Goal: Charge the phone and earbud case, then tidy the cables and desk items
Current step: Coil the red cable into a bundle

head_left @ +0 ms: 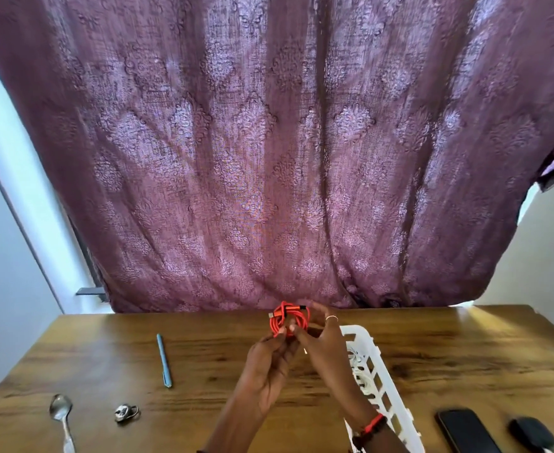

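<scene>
Orange-red braided charging cable [289,320], wound into a tight coil with plug ends lying across its top, held above the far middle of the brown wood-grain tabletop [203,348], in front of a purple patterned curtain [269,158]. Left hand [269,364]: grip narrow, thumb and fingertips pinching the coil's lower edge at six o'clock. Right hand [326,344], ringed and with a red wristband: grip curled round the coil from three o'clock, fingers behind the loops. From the coil, white slatted plastic basket [377,371] at four to five o'clock, partly hidden by the right forearm, with a white cable [355,364] lying inside; black slab phone [465,431] and dark rounded earbud case [532,434] farther out at four o'clock, flat on the tabletop, no lead seen running to either. Slim blue pen [164,359] between eight and nine o'clock; steel spoon [60,416] and small shiny metal object [126,412], too blurred to identify, at about eight o'clock near the front edge. Step in hand, as judged: securing the coil ahead of stowage, probably in the basket. Hazards: springing open of the stiff loops on any slackening of the left pinch, with no tie visible; loose plug ends snagging on a basket slat during lowering; right forearm sweeping the basket wall and shunting it toward the phone; a dropped coil unwinding across the tabletop.
</scene>
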